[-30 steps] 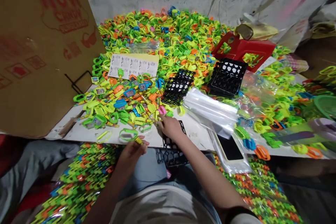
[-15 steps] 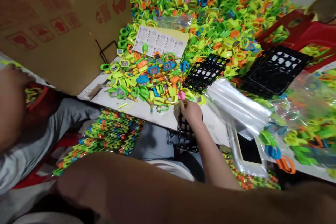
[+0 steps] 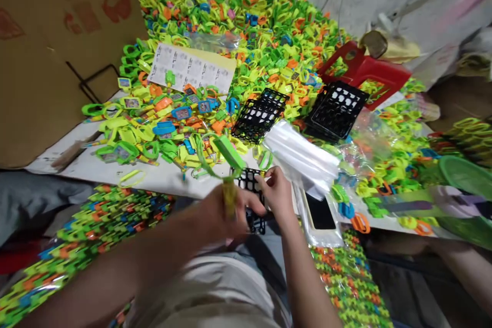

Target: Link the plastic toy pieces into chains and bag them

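My left hand (image 3: 232,212) is closed on a green toy watch (image 3: 228,152). The watch is raised above the table's front edge and blurred by motion, with a yellow tube-like part (image 3: 229,197) at the fingers. Close beside it, my right hand (image 3: 279,192) has thumb and fingers closed at the right edge of a black plastic grid (image 3: 248,180). This grid overhangs the table edge, and my left hand hides part of it. Toy watches in green, yellow, blue and orange (image 3: 165,128) lie loosely on the table just beyond my hands.
Behind lies a large heap of toy watches (image 3: 261,25), with a label sheet (image 3: 188,69) on it. Left is a cardboard box (image 3: 69,61). To the right are more black grids (image 3: 334,113), clear bags (image 3: 303,151), a phone (image 3: 320,210) and a red plastic piece (image 3: 361,69). Another person's arm (image 3: 457,266) shows lower right.
My left arm, earlier stretched across the foreground to the right, has come back, with the green toy watch in hand. My right hand stays by the black grid. The view has turned right.
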`<state>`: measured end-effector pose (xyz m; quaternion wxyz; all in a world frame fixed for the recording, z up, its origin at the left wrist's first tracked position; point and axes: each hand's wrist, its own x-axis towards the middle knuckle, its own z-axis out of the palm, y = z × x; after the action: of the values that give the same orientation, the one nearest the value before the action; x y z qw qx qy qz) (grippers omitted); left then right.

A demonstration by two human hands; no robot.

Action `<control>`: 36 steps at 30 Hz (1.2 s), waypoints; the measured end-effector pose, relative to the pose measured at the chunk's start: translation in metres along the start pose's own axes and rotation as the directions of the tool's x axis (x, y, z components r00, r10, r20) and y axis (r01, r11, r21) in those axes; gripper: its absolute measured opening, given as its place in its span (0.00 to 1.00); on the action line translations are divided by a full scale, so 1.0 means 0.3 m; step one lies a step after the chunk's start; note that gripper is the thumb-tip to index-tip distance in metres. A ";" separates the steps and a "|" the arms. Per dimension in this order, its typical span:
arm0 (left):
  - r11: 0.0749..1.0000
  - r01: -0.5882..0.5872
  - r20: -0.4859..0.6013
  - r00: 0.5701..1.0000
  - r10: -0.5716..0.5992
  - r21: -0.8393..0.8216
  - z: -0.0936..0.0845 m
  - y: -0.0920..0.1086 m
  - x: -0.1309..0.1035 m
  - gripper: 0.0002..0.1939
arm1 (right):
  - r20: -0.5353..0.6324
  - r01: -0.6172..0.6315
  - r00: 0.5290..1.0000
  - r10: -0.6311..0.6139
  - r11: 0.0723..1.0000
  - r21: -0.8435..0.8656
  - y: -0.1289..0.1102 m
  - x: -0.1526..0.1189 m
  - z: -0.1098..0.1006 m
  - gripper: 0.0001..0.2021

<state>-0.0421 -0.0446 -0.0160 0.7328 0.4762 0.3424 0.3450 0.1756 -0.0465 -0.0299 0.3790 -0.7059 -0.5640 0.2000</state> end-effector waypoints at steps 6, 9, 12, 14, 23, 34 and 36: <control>0.905 -0.036 -0.262 0.951 0.161 0.425 -0.014 -0.020 0.240 0.15 | 0.046 -0.108 0.994 0.098 0.863 0.494 0.083 0.015 0.067 0.19; 0.839 -0.016 -0.293 0.933 0.207 0.544 -0.008 -0.059 0.331 0.11 | 0.213 -0.265 0.962 0.168 0.754 0.601 0.091 0.025 0.107 0.19; 0.725 0.035 -0.303 0.921 0.243 0.687 -0.008 -0.081 0.363 0.07 | 0.267 -0.315 0.946 0.184 0.720 0.618 0.091 0.030 0.129 0.20; 0.642 0.072 -0.297 0.922 0.249 0.763 -0.010 -0.083 0.362 0.05 | 0.259 -0.312 0.947 0.188 0.726 0.613 0.094 0.032 0.137 0.19; 0.376 0.178 -0.269 0.941 0.206 0.909 0.002 -0.081 0.336 0.11 | 0.189 -0.255 0.965 0.184 0.831 0.494 0.118 0.029 0.165 0.16; 0.281 0.161 -0.206 0.969 0.140 0.946 0.004 -0.040 0.260 0.10 | 0.172 -0.173 0.980 0.103 0.867 0.467 0.082 0.060 0.174 0.18; 0.292 0.170 -0.217 0.966 0.137 0.941 -0.010 -0.052 0.229 0.10 | 0.204 -0.138 0.977 0.062 0.914 0.383 0.076 0.044 0.178 0.16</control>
<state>-0.0055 0.0092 -0.0434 0.2573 0.7657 0.5763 0.1239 0.1561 -0.0191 -0.0793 0.4478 -0.6211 -0.5083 0.3942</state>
